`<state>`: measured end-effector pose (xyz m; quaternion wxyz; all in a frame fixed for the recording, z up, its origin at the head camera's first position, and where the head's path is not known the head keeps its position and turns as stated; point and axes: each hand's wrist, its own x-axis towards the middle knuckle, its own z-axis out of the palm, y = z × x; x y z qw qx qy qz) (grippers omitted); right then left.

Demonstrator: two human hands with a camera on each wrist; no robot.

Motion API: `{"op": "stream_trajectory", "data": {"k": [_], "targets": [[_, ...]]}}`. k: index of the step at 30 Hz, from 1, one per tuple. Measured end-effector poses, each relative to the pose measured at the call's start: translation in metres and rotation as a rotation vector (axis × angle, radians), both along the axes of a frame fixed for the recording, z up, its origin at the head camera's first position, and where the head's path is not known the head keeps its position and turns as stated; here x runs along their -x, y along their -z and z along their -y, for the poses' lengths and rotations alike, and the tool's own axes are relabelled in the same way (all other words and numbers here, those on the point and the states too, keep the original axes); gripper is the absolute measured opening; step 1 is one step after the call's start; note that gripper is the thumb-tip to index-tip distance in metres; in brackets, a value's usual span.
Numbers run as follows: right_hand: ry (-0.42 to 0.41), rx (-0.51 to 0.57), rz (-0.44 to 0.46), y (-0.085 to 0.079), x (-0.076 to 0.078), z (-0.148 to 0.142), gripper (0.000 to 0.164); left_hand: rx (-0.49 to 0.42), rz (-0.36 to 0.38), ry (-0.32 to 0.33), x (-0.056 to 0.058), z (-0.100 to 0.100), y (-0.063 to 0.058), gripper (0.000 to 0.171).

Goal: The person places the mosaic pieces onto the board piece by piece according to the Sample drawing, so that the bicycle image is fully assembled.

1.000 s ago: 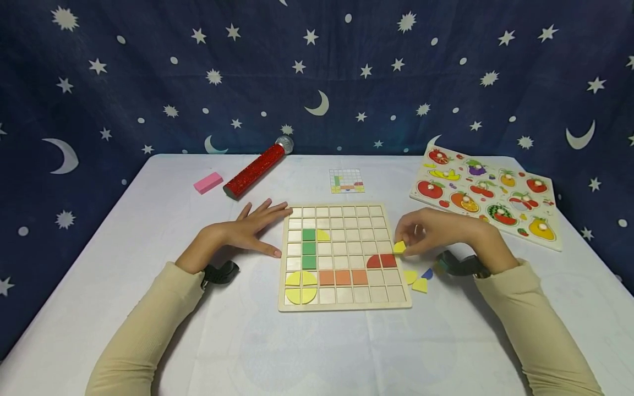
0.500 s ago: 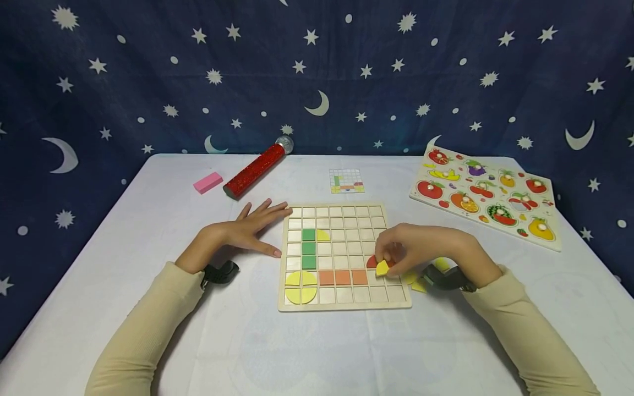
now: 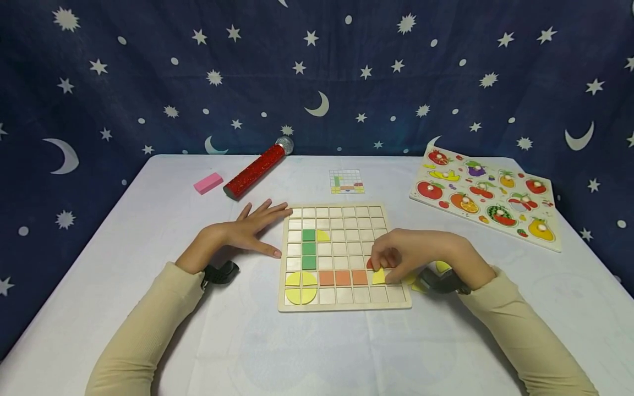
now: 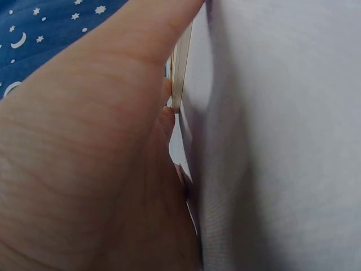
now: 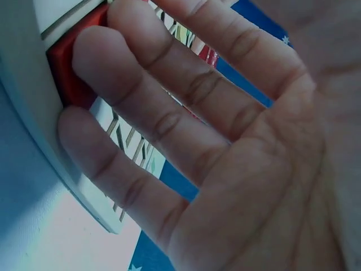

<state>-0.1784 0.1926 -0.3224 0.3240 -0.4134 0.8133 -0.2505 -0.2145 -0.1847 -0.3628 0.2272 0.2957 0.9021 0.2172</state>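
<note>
A wooden grid board (image 3: 346, 236) lies flat on the white cloth. My left hand (image 3: 246, 231) spreads its fingers at the board's left side, fingertips and thumb right at the frame. With thumb and fingertips my right hand (image 3: 418, 250) pinches a yellow tile (image 3: 378, 276) over a grid cell right of the row of orange tiles (image 3: 343, 278). Green tiles (image 3: 309, 248) form a column beside a yellow quarter-circle tile (image 3: 323, 236). Yellow quarters (image 3: 301, 287) make a circle at lower left. My right fingers mostly hide the red tiles; one red tile (image 5: 76, 62) shows in the right wrist view.
Loose yellow tiles (image 3: 442, 266) lie right of the board, partly under the right wrist. Behind the board is a small pattern card (image 3: 346, 181). A red microphone (image 3: 257, 169) and pink block (image 3: 208, 182) lie back left, a fruit puzzle board (image 3: 487, 195) back right.
My right hand has moved left and toward me from the board's right edge, carrying the yellow tile down to a cell beside the orange row. My left hand has stayed in place.
</note>
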Motion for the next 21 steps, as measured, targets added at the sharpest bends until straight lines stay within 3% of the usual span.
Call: {"op": "stream_trajectory", "data": {"k": [8, 21], "targets": [[-0.027, -0.006, -0.046, 0.0011, 0.0, 0.0032, 0.014, 0.001, 0.001, 0.004, -0.0003, 0.0002, -0.0003, 0.102], [-0.011, 0.019, -0.002, -0.0016, 0.0015, -0.0032, 0.022, 0.001, 0.001, 0.003, -0.001, 0.0, -0.0006, 0.101]]}}
